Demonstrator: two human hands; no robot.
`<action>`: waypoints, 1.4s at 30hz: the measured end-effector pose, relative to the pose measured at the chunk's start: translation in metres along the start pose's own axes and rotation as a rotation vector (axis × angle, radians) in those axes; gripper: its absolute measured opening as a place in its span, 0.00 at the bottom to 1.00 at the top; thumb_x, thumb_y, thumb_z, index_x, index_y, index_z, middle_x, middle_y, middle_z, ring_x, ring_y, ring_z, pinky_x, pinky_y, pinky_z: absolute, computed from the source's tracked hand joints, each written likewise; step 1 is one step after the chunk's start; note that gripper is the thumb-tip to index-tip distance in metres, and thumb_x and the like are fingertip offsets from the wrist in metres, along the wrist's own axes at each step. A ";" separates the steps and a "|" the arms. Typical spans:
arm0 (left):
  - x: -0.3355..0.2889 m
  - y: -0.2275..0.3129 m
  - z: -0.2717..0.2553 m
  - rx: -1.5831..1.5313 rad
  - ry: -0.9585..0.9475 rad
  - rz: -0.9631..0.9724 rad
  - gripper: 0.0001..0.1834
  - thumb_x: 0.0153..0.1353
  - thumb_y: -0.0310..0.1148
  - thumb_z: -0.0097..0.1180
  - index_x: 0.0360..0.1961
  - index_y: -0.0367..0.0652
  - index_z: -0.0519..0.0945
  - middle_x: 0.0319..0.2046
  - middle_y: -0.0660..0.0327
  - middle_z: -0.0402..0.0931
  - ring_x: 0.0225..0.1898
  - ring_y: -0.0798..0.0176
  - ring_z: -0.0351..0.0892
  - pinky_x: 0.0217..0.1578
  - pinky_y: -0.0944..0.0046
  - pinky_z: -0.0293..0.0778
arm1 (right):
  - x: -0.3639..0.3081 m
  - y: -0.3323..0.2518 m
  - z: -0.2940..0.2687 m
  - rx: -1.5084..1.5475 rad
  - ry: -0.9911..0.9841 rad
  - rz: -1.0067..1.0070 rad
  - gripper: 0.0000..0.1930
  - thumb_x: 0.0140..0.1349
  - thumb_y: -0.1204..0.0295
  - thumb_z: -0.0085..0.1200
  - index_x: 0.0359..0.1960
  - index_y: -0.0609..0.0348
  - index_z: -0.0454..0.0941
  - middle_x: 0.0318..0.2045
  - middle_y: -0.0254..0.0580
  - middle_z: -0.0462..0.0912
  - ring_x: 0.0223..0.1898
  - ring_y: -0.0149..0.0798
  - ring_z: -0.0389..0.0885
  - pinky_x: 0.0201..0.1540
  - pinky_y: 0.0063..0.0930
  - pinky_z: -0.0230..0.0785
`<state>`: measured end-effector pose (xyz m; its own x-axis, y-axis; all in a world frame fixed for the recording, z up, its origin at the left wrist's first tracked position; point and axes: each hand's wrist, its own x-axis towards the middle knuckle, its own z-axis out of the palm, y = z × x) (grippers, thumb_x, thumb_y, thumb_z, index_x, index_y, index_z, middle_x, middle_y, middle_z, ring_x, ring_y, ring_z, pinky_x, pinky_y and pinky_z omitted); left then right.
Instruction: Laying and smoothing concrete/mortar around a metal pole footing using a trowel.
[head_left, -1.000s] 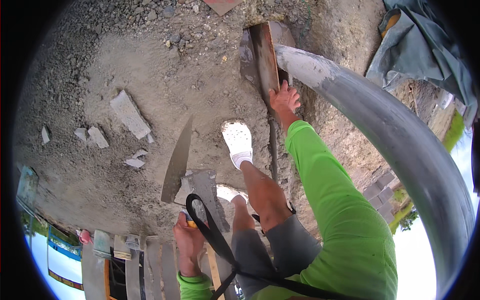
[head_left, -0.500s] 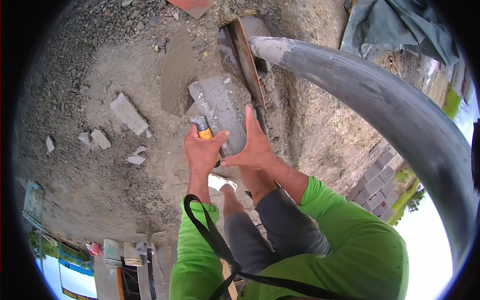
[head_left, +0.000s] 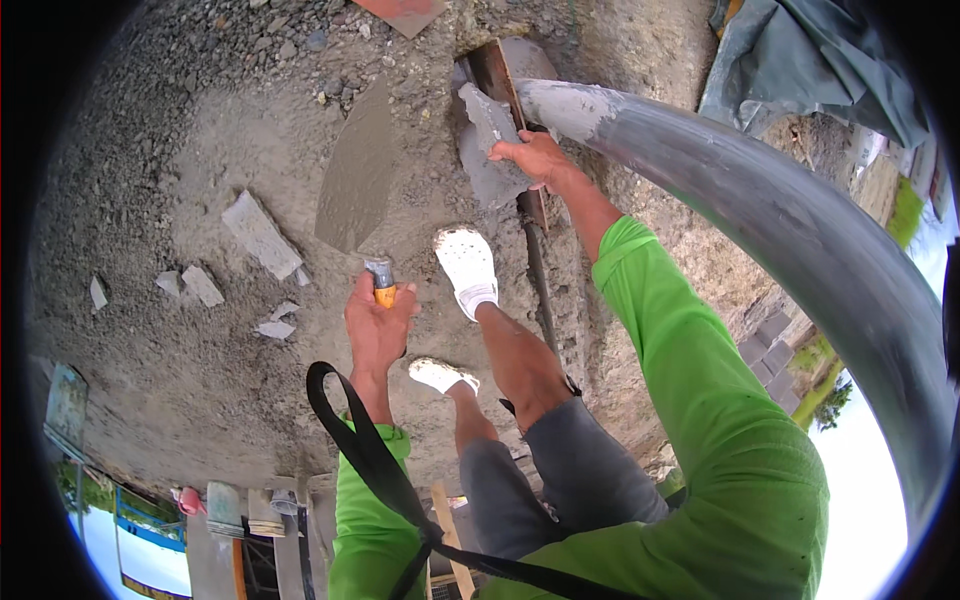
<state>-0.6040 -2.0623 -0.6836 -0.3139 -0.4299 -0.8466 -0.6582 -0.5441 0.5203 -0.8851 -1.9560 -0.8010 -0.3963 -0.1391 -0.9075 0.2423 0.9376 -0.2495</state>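
Observation:
My left hand (head_left: 377,318) is wrapped round the yellow-and-grey handle of a trowel (head_left: 355,170). Its long pointed blade looks coated in wet grey mortar and is level over the ground. Farther off, my right arm reaches out, and my right hand (head_left: 535,158) grips the near right side of a grey concrete block (head_left: 490,135). The block rests close against a rusty, upright flat plate or board (head_left: 497,85). Part of the block's right side and the fingers' undersides are hidden.
A thick grey pipe (head_left: 740,165) arches from beside the plate toward the right. Broken pale slabs (head_left: 262,235) lie on the dirt at left, with gravel (head_left: 240,60) beyond. My white clogs (head_left: 465,262) stand near a narrow trench edge. A dark tarp (head_left: 810,70) is at far right.
My right hand has carried the block away from my body, up to the rusty plate. The left hand with the trowel has drawn slightly back and left, apart from the block.

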 end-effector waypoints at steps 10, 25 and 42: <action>-0.095 -0.084 -0.038 0.025 -0.040 -0.393 0.07 0.55 0.26 0.58 0.32 0.38 0.72 0.24 0.62 0.76 0.22 0.69 0.79 0.17 0.71 0.71 | 0.041 -0.057 0.040 -0.501 0.108 0.057 0.41 0.32 0.44 0.63 0.47 0.62 0.78 0.50 0.48 0.79 0.50 0.46 0.78 0.51 0.36 0.71; -0.119 -0.105 -0.030 0.064 -0.025 -0.401 0.10 0.45 0.28 0.60 0.29 0.37 0.75 0.22 0.62 0.74 0.24 0.71 0.71 0.29 0.68 0.70 | 0.041 0.023 0.105 -0.422 0.536 -0.348 0.37 0.54 0.42 0.52 0.58 0.56 0.69 0.62 0.49 0.60 0.57 0.58 0.64 0.59 0.53 0.56; -0.263 -0.053 -0.158 -0.092 0.150 -0.449 0.14 0.61 0.42 0.58 0.32 0.43 0.70 0.16 0.66 0.67 0.13 0.71 0.67 0.12 0.70 0.65 | -0.122 0.115 0.083 -0.620 0.052 -0.070 0.34 0.53 0.51 0.55 0.59 0.58 0.68 0.54 0.58 0.72 0.57 0.52 0.71 0.58 0.40 0.65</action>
<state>-0.3786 -2.0345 -0.4710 0.0935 -0.2334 -0.9679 -0.6406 -0.7583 0.1210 -0.7357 -1.8575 -0.7465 -0.4392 -0.2060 -0.8744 -0.3383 0.9396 -0.0514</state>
